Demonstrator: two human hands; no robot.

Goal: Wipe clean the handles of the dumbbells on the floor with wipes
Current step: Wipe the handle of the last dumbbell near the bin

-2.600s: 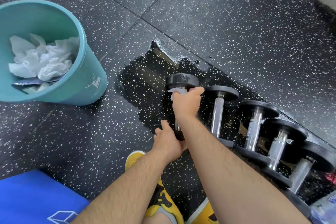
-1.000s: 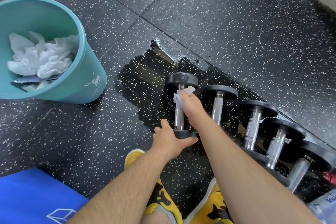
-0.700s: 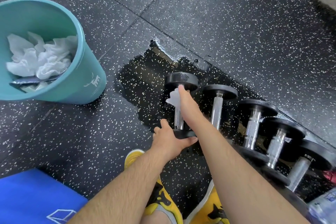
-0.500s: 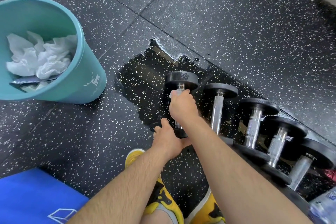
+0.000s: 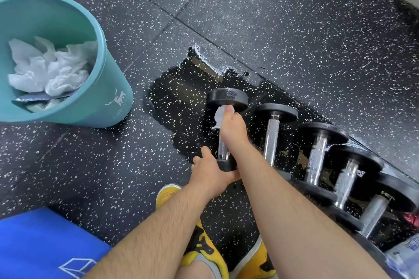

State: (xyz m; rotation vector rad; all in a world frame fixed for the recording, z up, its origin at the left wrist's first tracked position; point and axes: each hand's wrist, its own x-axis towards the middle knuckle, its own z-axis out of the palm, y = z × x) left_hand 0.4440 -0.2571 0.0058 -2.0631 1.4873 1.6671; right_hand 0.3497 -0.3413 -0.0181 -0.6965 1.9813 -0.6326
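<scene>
Several black dumbbells with chrome handles lie in a row on the speckled floor. The leftmost dumbbell (image 5: 227,97) is the one in hand. My right hand (image 5: 231,128) grips the upper part of its handle (image 5: 223,149) with a white wipe (image 5: 219,116) wrapped under the fingers, close to the far weight head. My left hand (image 5: 209,173) holds the near weight head (image 5: 227,164) from below, thumb up beside it. The lower part of the handle shows bare between the two hands.
A teal bin (image 5: 97,88) full of crumpled white wipes stands at the left. The neighbouring dumbbell (image 5: 272,133) lies just right of my forearm. A blue mat (image 5: 43,242) is at bottom left, a wipes packet (image 5: 405,256) at bottom right. My yellow shoes (image 5: 204,253) are below.
My right hand has rubbed the wipe back and forth along the handle; it has now slid up to the far head again. My left hand has stayed on the near head.
</scene>
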